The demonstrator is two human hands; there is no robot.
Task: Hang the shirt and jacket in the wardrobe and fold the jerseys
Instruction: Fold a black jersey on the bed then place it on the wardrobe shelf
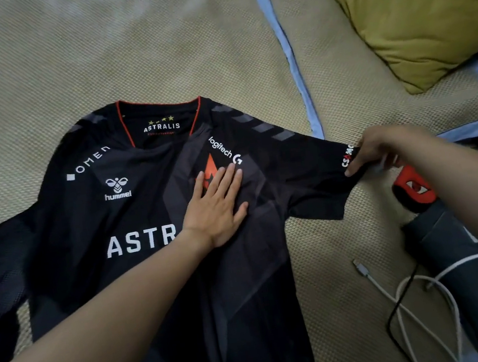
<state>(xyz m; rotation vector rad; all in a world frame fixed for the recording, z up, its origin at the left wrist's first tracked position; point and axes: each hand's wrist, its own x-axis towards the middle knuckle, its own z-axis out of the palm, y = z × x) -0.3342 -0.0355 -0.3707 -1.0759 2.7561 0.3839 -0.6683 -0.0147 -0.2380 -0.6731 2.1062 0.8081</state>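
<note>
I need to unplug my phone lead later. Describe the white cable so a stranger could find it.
Start at the black jersey spread on the woven mat. Look off its right side: the white cable loops there, plug end bare, crossed by a thin black cable.

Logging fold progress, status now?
Left hand flat on jersey chest. Right hand pinching its sleeve hem, stretched out. White cable nearby, clear.
</note>
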